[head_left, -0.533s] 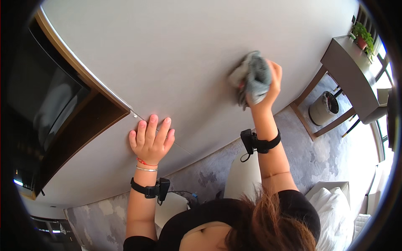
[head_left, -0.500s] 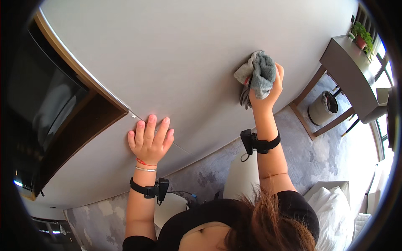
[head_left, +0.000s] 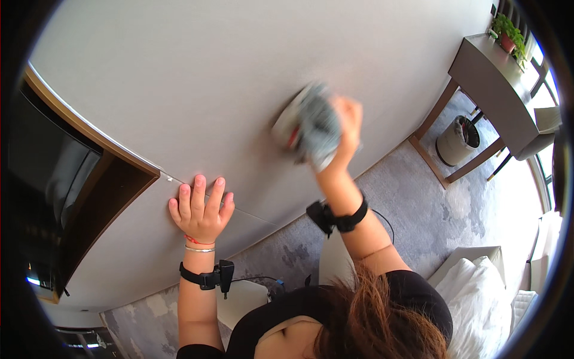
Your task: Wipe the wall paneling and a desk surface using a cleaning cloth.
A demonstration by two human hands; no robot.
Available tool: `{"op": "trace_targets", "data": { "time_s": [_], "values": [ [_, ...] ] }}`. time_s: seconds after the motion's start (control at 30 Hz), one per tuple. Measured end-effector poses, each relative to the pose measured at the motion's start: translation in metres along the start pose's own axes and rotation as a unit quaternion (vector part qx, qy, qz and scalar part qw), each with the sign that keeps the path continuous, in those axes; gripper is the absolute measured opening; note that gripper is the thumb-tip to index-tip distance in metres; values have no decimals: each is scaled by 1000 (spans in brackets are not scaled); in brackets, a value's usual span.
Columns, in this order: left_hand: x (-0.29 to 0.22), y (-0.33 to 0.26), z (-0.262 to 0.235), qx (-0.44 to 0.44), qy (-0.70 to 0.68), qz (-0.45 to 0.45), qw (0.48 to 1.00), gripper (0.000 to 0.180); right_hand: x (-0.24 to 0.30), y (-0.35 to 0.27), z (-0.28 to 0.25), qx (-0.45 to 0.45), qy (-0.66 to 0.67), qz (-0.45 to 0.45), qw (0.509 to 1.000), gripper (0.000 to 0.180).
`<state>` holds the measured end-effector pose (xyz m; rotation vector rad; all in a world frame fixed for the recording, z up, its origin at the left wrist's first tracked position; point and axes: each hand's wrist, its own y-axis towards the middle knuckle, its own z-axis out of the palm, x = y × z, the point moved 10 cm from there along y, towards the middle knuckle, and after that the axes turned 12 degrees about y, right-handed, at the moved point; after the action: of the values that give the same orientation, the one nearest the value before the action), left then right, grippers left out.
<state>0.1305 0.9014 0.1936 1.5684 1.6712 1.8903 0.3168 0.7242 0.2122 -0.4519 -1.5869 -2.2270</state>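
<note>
The right hand (head_left: 347,128) is wrapped around a bunched grey cloth (head_left: 311,125), fingers curled over its far side so the wad is pinched against the palm and pressed flat to the pale wall (head_left: 197,78); both hand and cloth are smeared with blur, so the exact finger positions cannot be told, but the grasp is clearly closed on the cloth. A hint of red shows at the cloth's left edge, too blurred to identify. The cloth sits on the wall right of centre, well apart from the other hand. The left hand (head_left: 202,209) lies open on the wall, 4 fingers spread and pointing up, palm flat, holding nothing; it looks placed there as a brace, giving the body a steady point while the other arm reaches out. It rests right at a thin seam (head_left: 251,212) between 2 wall panels, just right of a dark wood-framed recess (head_left: 101,191) holding a black screen (head_left: 48,155). Each wrist carries a black strap with a small device, and the left one also has a thin bracelet and a red thread. Far right, a grey side table (head_left: 490,78) with wooden legs carries a potted plant (head_left: 509,31), with a round bin (head_left: 457,140) tucked under it on the grey carpet (head_left: 418,203). White bedding (head_left: 484,293) shows at the near right
</note>
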Motion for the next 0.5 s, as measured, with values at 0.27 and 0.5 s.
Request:
{"op": "trace_targets", "data": {
  "time_s": [0.27,0.5],
  "values": [
    [-1,0,6,23,-18,1,1000,33,20,11,33,25,1,-10,1000,47],
    [14,-11,-10,69,-189,-58,978,37,119,27,101,100,-43,-187,976,38]
  ]
}}
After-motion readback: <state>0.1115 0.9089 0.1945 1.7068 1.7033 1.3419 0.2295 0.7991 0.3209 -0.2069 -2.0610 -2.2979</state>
